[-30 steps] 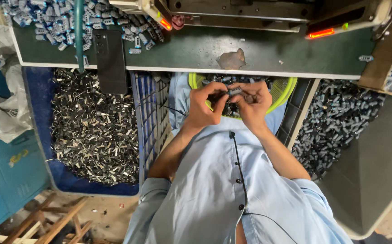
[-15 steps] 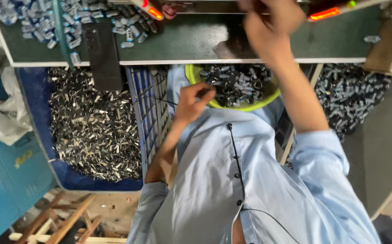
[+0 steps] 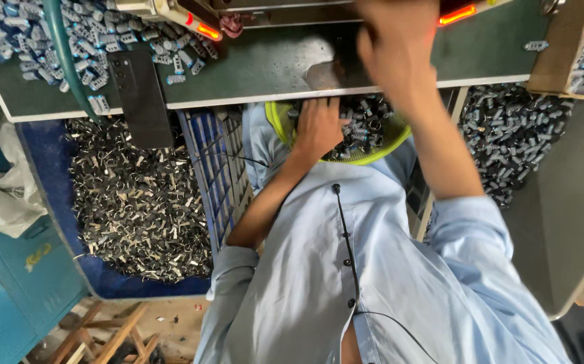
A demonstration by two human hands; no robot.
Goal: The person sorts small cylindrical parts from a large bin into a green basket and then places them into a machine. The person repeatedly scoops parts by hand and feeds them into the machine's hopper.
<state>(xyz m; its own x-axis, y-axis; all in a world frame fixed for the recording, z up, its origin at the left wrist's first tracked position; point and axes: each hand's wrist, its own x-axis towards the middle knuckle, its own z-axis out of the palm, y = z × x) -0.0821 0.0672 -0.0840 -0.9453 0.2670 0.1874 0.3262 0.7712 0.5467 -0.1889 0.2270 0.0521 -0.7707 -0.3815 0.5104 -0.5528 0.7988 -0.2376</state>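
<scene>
My left hand (image 3: pixel 315 128) lies palm down in a yellow-green bowl (image 3: pixel 379 149) on my lap, with its fingers stretched into the small dark parts (image 3: pixel 366 125) that fill it. My right hand (image 3: pixel 393 47) is raised over the green worktable (image 3: pixel 265 67), close to the machine with a red light (image 3: pixel 457 15). This hand is blurred and seen from the back, so what its fingers hold is hidden. My light blue shirt fills the lower middle of the view.
A blue crate (image 3: pixel 218 168) of small metal clips (image 3: pixel 137 209) stands at my left. A black phone (image 3: pixel 140 98) and a heap of blue-grey parts (image 3: pixel 103 40) lie on the table. Dark parts (image 3: pixel 514 135) fill a bin at my right, below a cardboard box (image 3: pixel 555 61).
Both hands were together over the bowl. The right hand then rose to the machine above the table. The left hand has dropped into the parts in the bowl.
</scene>
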